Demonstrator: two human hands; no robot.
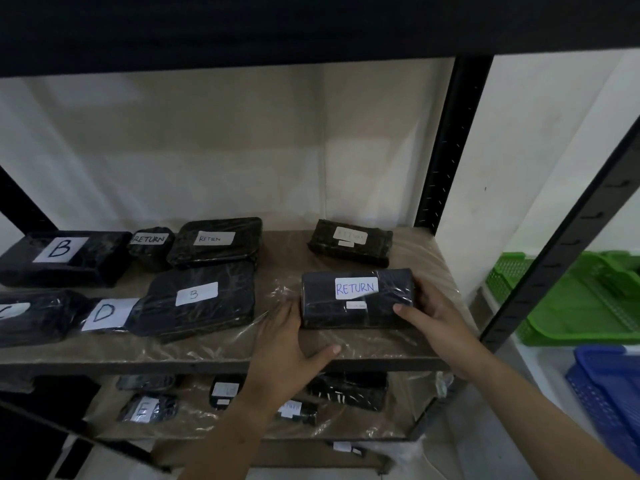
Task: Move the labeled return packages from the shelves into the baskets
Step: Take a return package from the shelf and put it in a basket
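A black wrapped package [356,299] bears a white label reading "RETURN" in blue handwriting, with a smaller sticker under it too blurred to read. It sits at the right front of the shelf [207,351], on a clear plastic sheet. Its long axis runs left to right along the shelf's front edge, label up and the writing upright to the viewer. Both hands grasp it: the left hand [287,344] at its left end with the thumb under the front edge, the right hand [433,313] curled round its right end. Behind it lie a faintly labelled package [349,242], a "RETRN" package [214,244] and a small "RETURN" package [149,247]. Others read "B" [197,303], "B" [62,258], "D" [107,313]. Green baskets [588,306] and a blue basket [609,386] stand to the right.
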